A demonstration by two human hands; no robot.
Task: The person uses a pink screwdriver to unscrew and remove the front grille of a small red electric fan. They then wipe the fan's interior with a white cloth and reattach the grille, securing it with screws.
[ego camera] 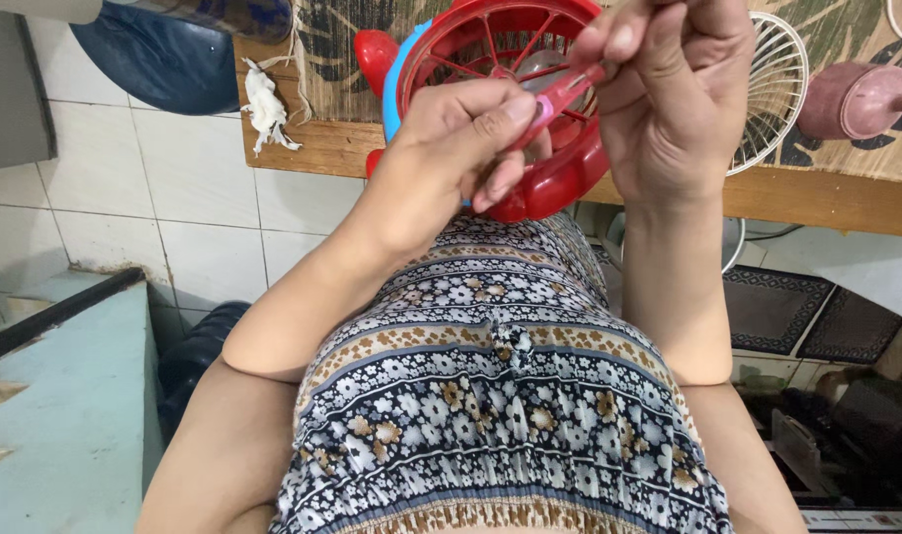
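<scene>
Wooden bench (pixel 313 148) runs across the top of the view, covered by a woven mat with a leaf print. We look down past a person's floral dress in blue, white and brown to both bare arms reaching up to it. Pale floor tiles lie to the left.

At the bench's near edge stands a round red fan housing (pixel 545 188) with a blue rim and red spokes, tilted toward the person. To its right lies a white wire fan grille (pixel 777 89), and further right a dusty-pink teapot-shaped vessel (pixel 856 99). A dark blue rounded object (pixel 164 49) sits at top left.

Both hands meet in front of the red housing. The left hand (pixel 461 148) has its fingers curled closed around one end of a slim pink plastic piece (pixel 568 91). The right hand (pixel 678 89) pinches the other end between thumb and fingertips. The piece lies across the spokes, but we cannot tell whether it touches them.

A small crumpled white rag (pixel 266 104) rests on the bench to the left, well apart from the hands.

In our judgement, the thin pink piece could bend or snap if the two hands pull against each other. The housing also sits partly over the bench edge, so a push from either hand could tip it off toward the person's lap.
</scene>
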